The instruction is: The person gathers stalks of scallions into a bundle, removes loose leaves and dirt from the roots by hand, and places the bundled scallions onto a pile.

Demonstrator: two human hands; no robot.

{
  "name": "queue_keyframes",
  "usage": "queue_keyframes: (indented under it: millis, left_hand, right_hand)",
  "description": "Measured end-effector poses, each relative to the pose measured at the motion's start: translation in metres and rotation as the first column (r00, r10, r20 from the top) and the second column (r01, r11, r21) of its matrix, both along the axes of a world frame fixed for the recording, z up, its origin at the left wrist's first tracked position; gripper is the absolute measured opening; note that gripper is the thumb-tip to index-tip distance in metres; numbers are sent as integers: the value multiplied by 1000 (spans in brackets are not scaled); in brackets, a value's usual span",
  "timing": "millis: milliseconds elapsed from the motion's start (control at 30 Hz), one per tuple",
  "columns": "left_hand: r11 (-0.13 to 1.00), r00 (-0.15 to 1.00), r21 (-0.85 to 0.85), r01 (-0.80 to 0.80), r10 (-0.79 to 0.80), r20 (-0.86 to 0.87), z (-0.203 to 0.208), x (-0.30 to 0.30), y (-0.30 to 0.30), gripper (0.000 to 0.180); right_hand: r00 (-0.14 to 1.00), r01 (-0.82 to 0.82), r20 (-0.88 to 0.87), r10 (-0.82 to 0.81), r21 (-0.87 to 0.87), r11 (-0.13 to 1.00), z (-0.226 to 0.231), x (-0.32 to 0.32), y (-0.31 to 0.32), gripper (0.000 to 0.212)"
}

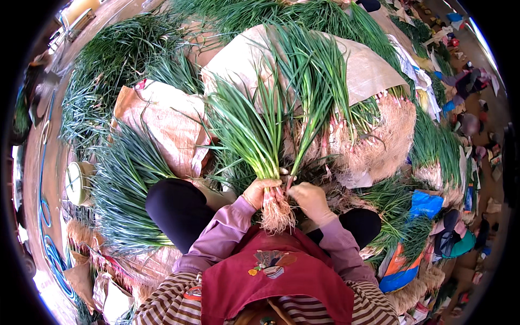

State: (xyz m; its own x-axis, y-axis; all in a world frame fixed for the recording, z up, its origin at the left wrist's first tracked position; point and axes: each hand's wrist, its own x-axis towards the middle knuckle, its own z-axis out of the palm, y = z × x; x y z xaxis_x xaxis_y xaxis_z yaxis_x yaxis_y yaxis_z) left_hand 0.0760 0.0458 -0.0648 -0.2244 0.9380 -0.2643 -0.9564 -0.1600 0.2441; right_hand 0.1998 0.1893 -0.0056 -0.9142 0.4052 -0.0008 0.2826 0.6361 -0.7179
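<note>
A bunch of green onions [238,132], leaves fanning up and away, is wrapped in my left hand [258,192] just above its pale, shaggy roots [277,213]. Beside it, my right hand [311,199] is closed at the lower end of a separate green onion stalk [304,145], whose leaves lean up to the right. The roots of that stalk are hidden by my fingers. Beyond my hands, a large heap of green onions [387,127] lies with reddish-white bases and dry roots facing me, partly covered by a tan sack cloth [238,59].
More green onions [130,187] lie at my left, by another tan sack [162,122] and a pale round container [79,183]. A blue hose [45,211] runs along the far left. Blue bags [425,205] and seated people [470,84] are at the right.
</note>
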Motion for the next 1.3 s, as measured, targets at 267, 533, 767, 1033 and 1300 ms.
queue_keyframes:
  millis: [267,533,767,1033,1300]
  left_hand:
    - [999,999,26,34,-34,-3,17,0,-1,44]
    - [996,993,68,50,-57,99,-1,8,-9,39]
    - [996,993,-31,78,-75,87,12,12,-9,38]
    - [999,984,-11,41,-38,172,22,11,-7,26]
    - [978,995,204,37,-18,-93,32,4,-9,36]
  right_hand:
    - [986,164,68,-153,-574,802,-16,-45,20,19]
    - [834,418,199,-514,-836,354,-38,-32,-2,23]
    - [900,213,142,-413,-968,132,-41,-69,4,23]
    - [477,-418,868,137,87,904,-104,-1,25,33]
    - [741,463,200,-641,538,704,6,-18,160,24]
